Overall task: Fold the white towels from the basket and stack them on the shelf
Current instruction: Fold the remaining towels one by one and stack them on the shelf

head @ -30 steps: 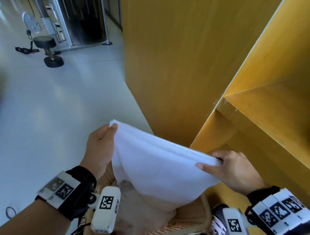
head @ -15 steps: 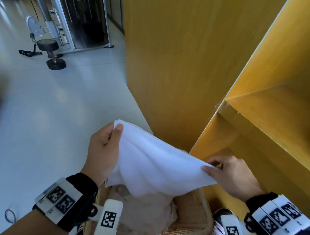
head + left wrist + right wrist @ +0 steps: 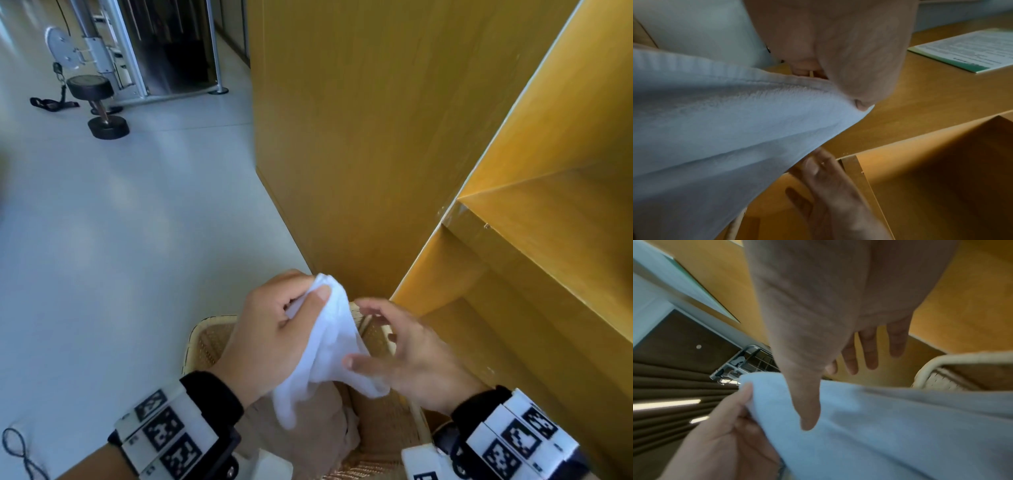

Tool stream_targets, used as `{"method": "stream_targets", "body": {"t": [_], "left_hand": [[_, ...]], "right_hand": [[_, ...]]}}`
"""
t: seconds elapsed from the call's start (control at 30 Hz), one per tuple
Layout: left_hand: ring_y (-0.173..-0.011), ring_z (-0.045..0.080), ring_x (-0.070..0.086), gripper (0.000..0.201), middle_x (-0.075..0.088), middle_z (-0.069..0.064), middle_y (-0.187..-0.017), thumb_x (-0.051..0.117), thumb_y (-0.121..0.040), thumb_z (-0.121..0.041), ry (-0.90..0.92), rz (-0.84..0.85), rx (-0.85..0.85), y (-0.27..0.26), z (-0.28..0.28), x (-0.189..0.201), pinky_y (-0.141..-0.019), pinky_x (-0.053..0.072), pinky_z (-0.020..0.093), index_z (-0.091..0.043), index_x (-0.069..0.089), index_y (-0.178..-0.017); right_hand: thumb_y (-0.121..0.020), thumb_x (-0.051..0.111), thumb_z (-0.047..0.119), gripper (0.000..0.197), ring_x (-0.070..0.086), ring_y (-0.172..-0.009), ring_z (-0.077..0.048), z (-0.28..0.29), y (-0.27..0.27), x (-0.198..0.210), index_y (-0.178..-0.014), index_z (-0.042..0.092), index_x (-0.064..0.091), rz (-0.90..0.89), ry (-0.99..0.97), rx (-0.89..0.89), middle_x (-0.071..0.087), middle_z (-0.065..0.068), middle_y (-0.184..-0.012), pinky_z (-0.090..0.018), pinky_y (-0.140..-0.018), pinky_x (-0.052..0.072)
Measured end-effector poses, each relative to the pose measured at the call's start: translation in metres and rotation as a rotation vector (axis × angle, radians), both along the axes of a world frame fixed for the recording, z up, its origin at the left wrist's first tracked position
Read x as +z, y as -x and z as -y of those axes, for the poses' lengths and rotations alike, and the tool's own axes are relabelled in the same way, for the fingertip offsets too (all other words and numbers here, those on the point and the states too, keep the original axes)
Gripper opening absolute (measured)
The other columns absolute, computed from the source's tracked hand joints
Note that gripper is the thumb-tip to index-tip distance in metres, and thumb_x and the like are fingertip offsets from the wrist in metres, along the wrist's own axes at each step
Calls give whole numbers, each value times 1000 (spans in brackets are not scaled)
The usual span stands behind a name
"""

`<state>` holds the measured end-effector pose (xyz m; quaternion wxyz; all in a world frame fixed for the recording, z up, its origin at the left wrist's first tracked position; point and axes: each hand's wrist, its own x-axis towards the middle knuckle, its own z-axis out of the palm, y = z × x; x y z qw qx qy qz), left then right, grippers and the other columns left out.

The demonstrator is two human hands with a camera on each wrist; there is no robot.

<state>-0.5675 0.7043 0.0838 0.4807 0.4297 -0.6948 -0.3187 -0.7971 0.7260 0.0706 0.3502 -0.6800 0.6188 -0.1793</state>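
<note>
Presently: one white towel (image 3: 329, 346), held over basket (image 3: 205, 337).
Left hand (image 3: 270, 337) grip: thumb and fingers pinching the gathered top edge; cloth hangs bunched toward the beige fabric (image 3: 315, 431) in the basket. Right hand (image 3: 411, 359) grip: fingers spread and relaxed, thumb touching the towel's lower fold, nothing clasped. Wooden shelf (image 3: 534, 274) just right of both hands; grey floor (image 3: 120, 240) to the left.

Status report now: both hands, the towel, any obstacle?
Left hand grips white towel. Right hand open beside it. Towel bunched above basket. Nothing in the way.
</note>
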Motion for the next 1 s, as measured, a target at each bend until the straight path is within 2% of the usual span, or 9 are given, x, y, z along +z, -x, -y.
{"method": "stream_targets", "body": {"t": [0.13, 0.2, 0.3, 0.43, 0.53, 0.67, 0.73, 0.87, 1.0], "left_hand": [[-64, 12, 41, 44, 41, -7, -73, 62, -105, -20, 29, 39, -85, 5, -4, 0, -61, 33, 25, -17, 40, -67], [-64, 14, 44, 44, 45, -7, -77, 63, -105, -19, 30, 50, -89, 5, -5, -1, -61, 34, 25, -19, 43, -66], [-65, 18, 46, 41, 48, -6, -79, 64, -105, -19, 29, 61, -72, 4, -4, -3, -60, 35, 28, -15, 50, -67], [-68, 18, 51, 35, 51, -5, -78, 66, -103, -20, -5, 33, -46, 1, -2, -7, -64, 38, 25, -15, 60, -69], [-72, 16, 57, 28, 55, -9, -76, 68, -102, -23, -39, -25, -25, 3, -4, -5, -68, 42, 23, -21, 69, -74], [-66, 9, 39, 45, 41, -2, -67, 57, -106, -34, -181, -101, -20, 2, -2, -8, -62, 35, 29, -6, 51, -71], [-66, 5, 46, 35, 50, -11, -68, 58, -108, -27, -212, -81, -61, 0, -2, -10, -64, 39, 24, -13, 61, -75], [-79, 9, 63, 20, 69, -9, -83, 61, -106, -16, -209, -12, -96, -2, -2, -19, -73, 50, 25, -23, 73, -92], [-101, 19, 74, 18, 77, -6, -105, 66, -99, -27, -201, -71, -97, -2, -4, -24, -84, 62, 35, -26, 69, -116]], "right_hand": [[-87, 86, 39, 48, 65, -121, -12, 3, -23, 8, -131, 33, 66, 348, -27, 51, 71, 9, -126, -42, -101, 54], [-95, 80, 31, 27, 69, -107, -31, 5, -28, 13, -116, 18, 70, 399, -12, 49, 73, -10, -111, -60, -96, 54], [-100, 74, 27, 24, 60, -94, -47, 6, -28, 16, -105, 6, 64, 396, 25, 70, 65, -26, -99, -68, -85, 50], [-103, 68, 31, 25, 57, -87, -45, 6, -29, 19, -103, 7, 66, 386, 80, 104, 63, -24, -92, -61, -77, 49], [-106, 63, 31, 20, 60, -79, -28, 6, -29, 17, -98, 13, 69, 366, 153, 107, 66, -4, -82, -50, -71, 53], [-107, 60, 30, 25, 56, -77, -15, 9, -25, 14, -86, 17, 60, 284, 297, 75, 56, 7, -82, -41, -70, 49], [-108, 57, 32, 29, 54, -76, -14, 11, -23, 14, -82, 18, 57, 288, 348, 55, 53, 7, -83, -37, -69, 46], [-106, 53, 37, 28, 48, -70, -6, 14, -21, 17, -85, 19, 57, 400, 320, 34, 51, 12, -74, -26, -64, 40], [-108, 53, 32, 28, 48, -72, -8, 15, -20, 25, -87, 16, 59, 436, 335, 55, 53, 3, -75, -28, -65, 41]]}}
